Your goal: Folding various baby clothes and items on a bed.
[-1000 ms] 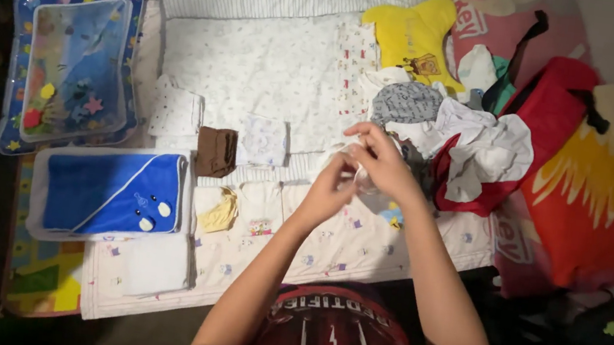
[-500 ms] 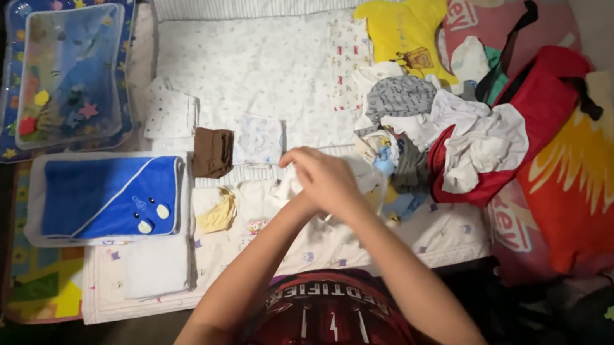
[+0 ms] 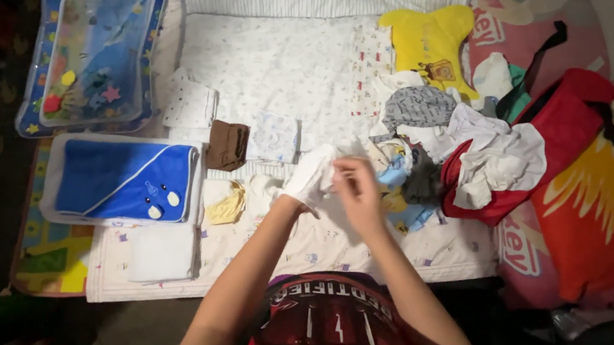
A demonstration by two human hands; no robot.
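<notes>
Head view: the left hand [image 3: 307, 180] is tucked inside a small white cloth [image 3: 315, 172], so whether its fingers are clenched cannot be told. The right hand [image 3: 356, 194] pinches the cloth's edge with its fingers, above the middle of the printed cream mat [image 3: 329, 245]. Open mat lies toward the person; elsewhere room is tight. A heap of crumpled soft clothes [image 3: 434, 157] sits just right of the hands. To the left lie a folded brown garment [image 3: 227, 145], a yellow piece [image 3: 225, 206] and a flat blue towel [image 3: 125, 179] with white trim. A glossy plastic water mat [image 3: 95, 53] lies far left. The red bag [image 3: 562, 126] is partly covered by white fabric; the corners are dark.
</notes>
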